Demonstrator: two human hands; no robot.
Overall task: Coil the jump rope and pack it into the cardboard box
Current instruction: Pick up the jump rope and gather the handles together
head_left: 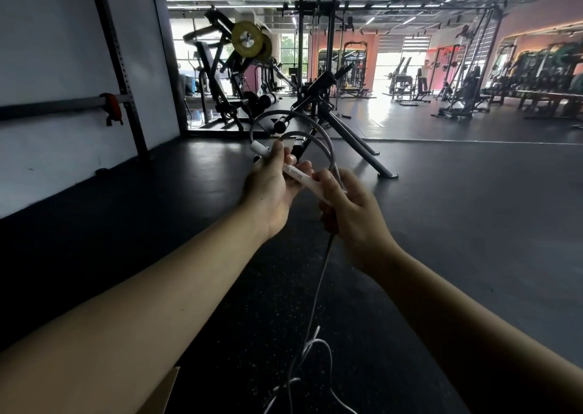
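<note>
Dark rubber gym floor [441, 224] with pale speckles underfoot, glossy further off where daylight from far windows glares across it. White wall [63, 66] beyond the left hand, crossed by a grey bar with an orange clamp [112, 106]. Past both hands, a black plate-loaded machine carrying yellow weight plates [247, 39], black racks and benches deeper in the hall, salmon walls and strip lights overhead; a distant figure near the bright doorway, too small to detail. Printed lengthwise on the white handle [303, 178]: grey lettering starting "Main", the rest covered by fingers. Jump rope [328, 148]: slim white handle with a stubby cap at its far end, and a thin grey cord. Left hand [271, 189] closed around the handle's upper part, thumb and fingers wrapped over it, cap poking out just above the grip. Right hand [353, 211] closed on the handle's lower end, cord pinched in with it. Above the two grips, cord arched in two loops from the cap round to the right hand; below the right grip, a single strand hanging to a loose tangle on the floor. Corner of the cardboard box [164, 391] under the left forearm, well apart from the rope.
</note>
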